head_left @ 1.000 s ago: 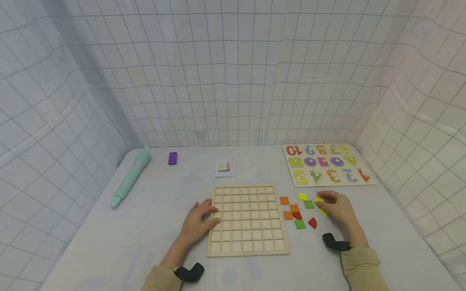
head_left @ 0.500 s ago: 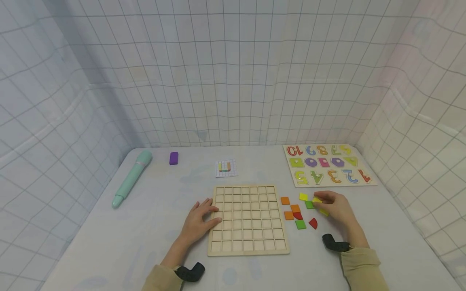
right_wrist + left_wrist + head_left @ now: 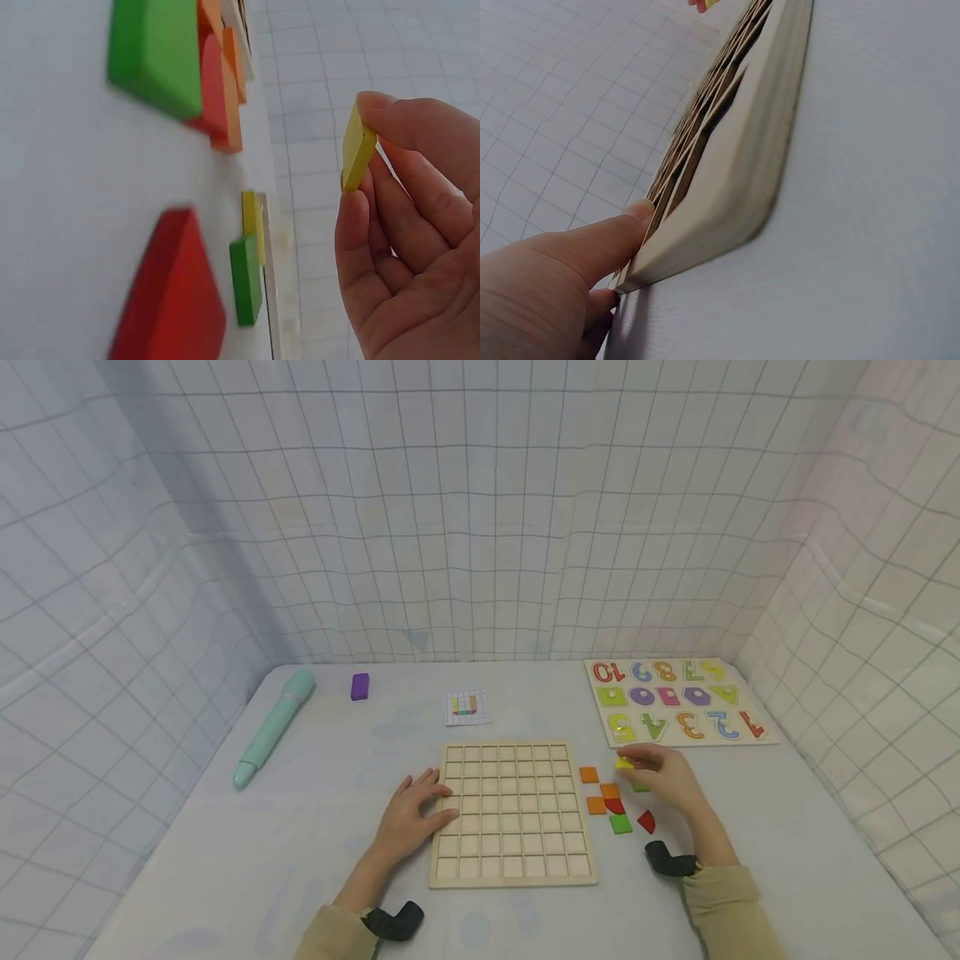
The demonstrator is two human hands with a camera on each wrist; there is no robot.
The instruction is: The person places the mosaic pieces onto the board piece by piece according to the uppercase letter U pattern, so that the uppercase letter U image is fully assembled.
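My left hand rests on the left edge of a wooden grid board, its thumb on the rim in the left wrist view. My right hand pinches a yellow square tile between thumb and fingertips, raised off the table. Below it lie a yellow tile and a green tile. Orange tiles, another green tile and two red quarter-round tiles, one being the loose red tile, lie right of the board.
A number puzzle board lies at the back right. Behind the grid board is a small pattern card. A purple block and a mint-green tube-shaped object lie to the left. Gridded cloth walls enclose the table.
My right hand has lifted and moved left, carrying yellow from the tile cluster. The lower yellow tile near its fingers no longer shows on the table. My left hand stays put.
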